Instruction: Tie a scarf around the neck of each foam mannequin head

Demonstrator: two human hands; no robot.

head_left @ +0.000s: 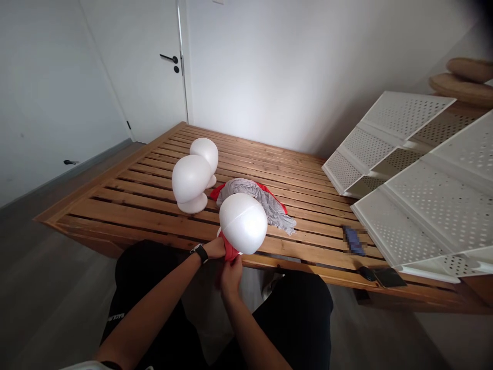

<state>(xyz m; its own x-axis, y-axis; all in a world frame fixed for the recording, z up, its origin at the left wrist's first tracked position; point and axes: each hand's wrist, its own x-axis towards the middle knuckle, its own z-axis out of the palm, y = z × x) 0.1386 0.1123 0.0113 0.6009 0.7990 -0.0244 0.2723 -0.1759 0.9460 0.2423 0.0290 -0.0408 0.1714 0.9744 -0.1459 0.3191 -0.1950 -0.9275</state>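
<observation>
A white foam mannequin head (243, 222) stands at the near edge of the wooden slatted bed frame (146, 205). A red cloth (230, 251) is wrapped at its neck. My left hand (216, 248), with a watch on the wrist, grips this red cloth at the head's base. My right hand (230, 277) pinches the same cloth from below. Behind the head lie a grey scarf (262, 201) and more red fabric (274, 198). Two more white foam heads (191, 180) (205, 153) stand further back on the left.
White perforated panels (423, 195) lean over the frame's right side. A dark phone (389, 278) and a small blurred object (353, 240) lie near the front right edge. A white door (154, 67) is at the back. My knees in dark trousers (296, 313) are below.
</observation>
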